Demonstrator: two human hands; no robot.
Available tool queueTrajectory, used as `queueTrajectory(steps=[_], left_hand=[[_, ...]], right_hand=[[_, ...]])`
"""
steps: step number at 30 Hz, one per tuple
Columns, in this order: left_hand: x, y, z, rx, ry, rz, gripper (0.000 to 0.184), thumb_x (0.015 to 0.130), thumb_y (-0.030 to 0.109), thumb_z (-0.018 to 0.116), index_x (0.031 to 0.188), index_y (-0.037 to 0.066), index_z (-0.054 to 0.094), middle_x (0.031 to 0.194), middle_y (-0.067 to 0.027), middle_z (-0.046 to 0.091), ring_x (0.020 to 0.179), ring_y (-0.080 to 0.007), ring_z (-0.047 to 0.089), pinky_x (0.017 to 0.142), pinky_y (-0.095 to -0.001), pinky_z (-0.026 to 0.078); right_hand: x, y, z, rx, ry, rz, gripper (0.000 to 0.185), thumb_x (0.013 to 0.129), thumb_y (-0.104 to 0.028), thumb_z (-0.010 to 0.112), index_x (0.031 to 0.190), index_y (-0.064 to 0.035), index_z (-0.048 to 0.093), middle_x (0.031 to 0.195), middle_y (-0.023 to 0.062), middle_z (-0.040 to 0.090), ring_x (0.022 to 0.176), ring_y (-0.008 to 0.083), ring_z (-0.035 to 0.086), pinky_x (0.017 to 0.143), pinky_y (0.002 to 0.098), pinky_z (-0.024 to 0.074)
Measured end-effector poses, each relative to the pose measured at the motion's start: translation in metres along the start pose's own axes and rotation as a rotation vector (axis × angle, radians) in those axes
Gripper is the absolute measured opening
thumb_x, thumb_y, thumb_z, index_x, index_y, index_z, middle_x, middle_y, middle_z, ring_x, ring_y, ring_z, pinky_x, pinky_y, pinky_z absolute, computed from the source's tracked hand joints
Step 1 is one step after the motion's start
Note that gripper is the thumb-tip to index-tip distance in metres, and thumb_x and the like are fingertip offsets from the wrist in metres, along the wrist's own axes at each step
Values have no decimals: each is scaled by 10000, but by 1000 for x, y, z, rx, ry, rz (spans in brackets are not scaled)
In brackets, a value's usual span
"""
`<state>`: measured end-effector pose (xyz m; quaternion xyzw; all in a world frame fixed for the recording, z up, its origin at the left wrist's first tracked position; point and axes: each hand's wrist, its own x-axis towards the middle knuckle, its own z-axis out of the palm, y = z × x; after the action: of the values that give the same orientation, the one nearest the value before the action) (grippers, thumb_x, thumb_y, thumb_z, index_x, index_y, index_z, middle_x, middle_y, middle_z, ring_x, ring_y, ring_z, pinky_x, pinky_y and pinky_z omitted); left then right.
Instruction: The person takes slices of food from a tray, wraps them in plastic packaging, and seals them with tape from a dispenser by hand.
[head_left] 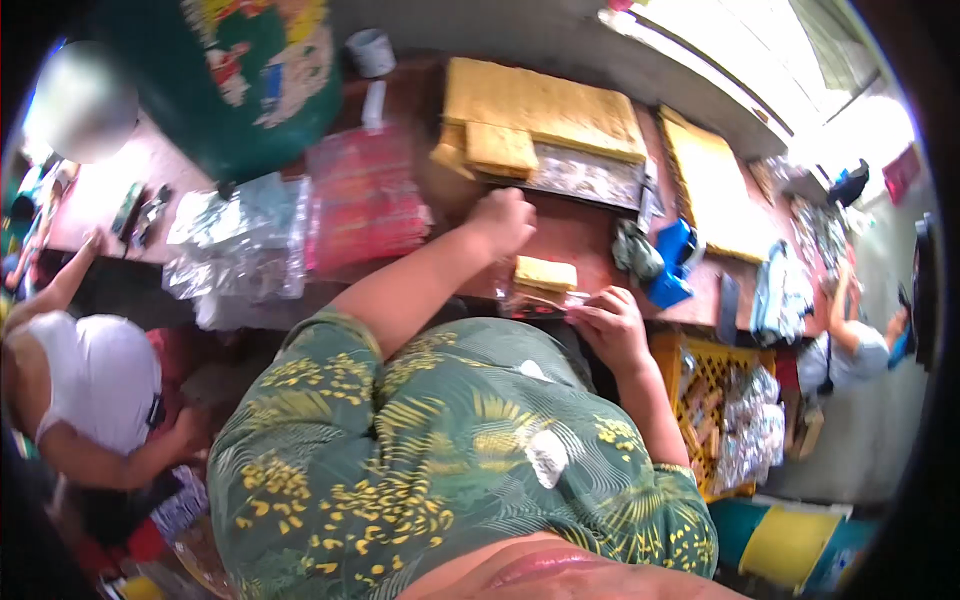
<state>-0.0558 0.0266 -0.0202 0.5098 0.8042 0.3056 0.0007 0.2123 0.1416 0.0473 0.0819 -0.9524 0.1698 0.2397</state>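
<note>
A small yellow sponge-like slice [545,272] lies at the table's near edge, on or in a clear plastic wrapper [530,303]. My right hand [612,322] pinches the wrapper's right side between thumb and fingers. Higher up, my left hand [505,222] is closed with its fingers curled, near the front edge of a dark tray [590,198]. Whatever it may hold is hidden. A large yellow slab [545,105] sits on that tray, with cut pieces [500,150] by its front left corner and pale crumbs in front.
Red-printed plastic sheets [365,200] and clear bags [240,235] lie left, below a large green container [250,90]. Rightward are a blue object [675,265], another yellow slab [715,180] and a yellow crate [700,405] of wrapped pieces. People sit at left [85,375] and right [850,350].
</note>
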Motion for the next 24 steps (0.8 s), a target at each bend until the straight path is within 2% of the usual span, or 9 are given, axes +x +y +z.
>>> queueTrajectory(steps=[4, 8, 10, 11, 14, 16, 18, 22, 24], left_hand=[[16, 17, -15, -37, -167, -49, 228, 768, 232, 752, 917, 60, 735, 1029, -222, 715, 984, -409, 697, 873, -514, 568], [12, 11, 15, 35, -7, -63, 217, 846, 180, 725, 980, 10, 703, 997, -227, 717, 974, -406, 697, 894, -505, 563], [18, 14, 7, 27, -157, -139, 227, 847, 209, 733, 969, 20, 702, 958, -209, 727, 965, -395, 703, 900, -497, 561], [17, 22, -8, 90, -286, -118, 182, 854, 204, 718, 967, 62, 707, 953, -182, 740, 979, -374, 711, 894, -483, 559], [1, 51, -61, -168, -294, -85, 152, 860, 187, 695, 989, 110, 721, 994, -161, 749, 1011, -350, 716, 886, -470, 559], [1, 51, -66, -253, -290, 33, 235, 862, 122, 660, 1093, 111, 706, 1056, -152, 753, 1047, -340, 716, 897, -450, 557], [-1, 50, -65, -381, -264, 121, 289, 863, 94, 648, 1149, 94, 688, 1085, -161, 751, 1059, -343, 714, 911, -447, 556], [-17, 72, -97, -480, -386, 54, 404, 897, 107, 634, 1301, 102, 630, 1170, -144, 743, 1117, -335, 699, 969, -457, 522], [-21, 79, -88, -158, -282, 180, 450, 919, 182, 648, 1362, 126, 599, 1101, -133, 756, 1051, -318, 720, 952, -464, 509]], right_hand=[[26, 4, -10, 7, 0, -9, 158, 778, -141, 834, 900, -82, 755, 806, 73, 681, 777, 291, 626, 767, 414, 510], [34, 10, -8, 49, -32, 81, 111, 794, -100, 815, 859, -64, 733, 801, 82, 684, 783, 308, 635, 768, 412, 515], [37, 8, -8, 66, -20, 84, 109, 787, -86, 816, 857, -64, 735, 783, 77, 679, 773, 297, 636, 761, 411, 514], [37, 10, -8, 69, -55, 121, 118, 786, -88, 819, 863, -58, 735, 811, 80, 681, 796, 294, 637, 782, 413, 512], [41, 19, -7, 49, -29, 65, 130, 774, -106, 830, 859, -61, 742, 934, 109, 686, 895, 312, 633, 842, 431, 505], [56, 8, -10, -135, 40, 50, 123, 744, -126, 832, 831, -83, 756, 1183, 132, 666, 1088, 351, 601, 993, 462, 450], [66, 8, -9, -244, 142, 1, 154, 719, -118, 830, 836, -87, 735, 1205, 105, 685, 1117, 339, 617, 1004, 460, 466], [67, 35, 1, -47, -42, 61, 144, 788, -136, 787, 880, -66, 700, 960, 80, 716, 990, 300, 662, 904, 438, 494], [64, 35, 0, -41, -115, 130, 188, 803, -143, 791, 939, -54, 697, 970, 102, 711, 999, 322, 657, 904, 444, 502]])
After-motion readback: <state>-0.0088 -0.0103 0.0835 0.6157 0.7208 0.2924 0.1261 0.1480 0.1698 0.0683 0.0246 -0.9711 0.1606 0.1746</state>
